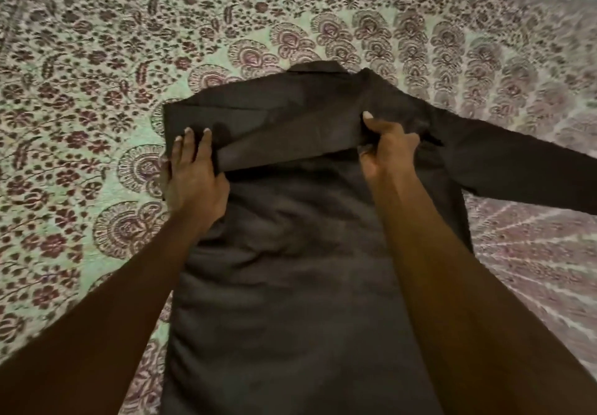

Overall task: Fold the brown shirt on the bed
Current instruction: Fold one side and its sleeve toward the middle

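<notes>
The brown shirt (pixel 290 253) lies flat on the bedspread (pixel 97 59), collar at 12 o'clock, one sleeve reaching toward 3. The other sleeve is folded across it. The left hand (pixel 193 182) presses the 9 o'clock fold with straight fingers, and the right hand (pixel 384 149) pinches the sleeve's end.

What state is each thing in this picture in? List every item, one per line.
brown shirt: lying flat on the bedspread, collar away from the person, partly folded.
folded sleeve: laid across the shirt's body.
other sleeve: stretched out sideways, unfolded.
left hand: fingers straight, resting at the sleeve's fold.
right hand: fingers curled, gripping the folded sleeve's end.
bedspread: spread flat beneath the shirt.
</notes>
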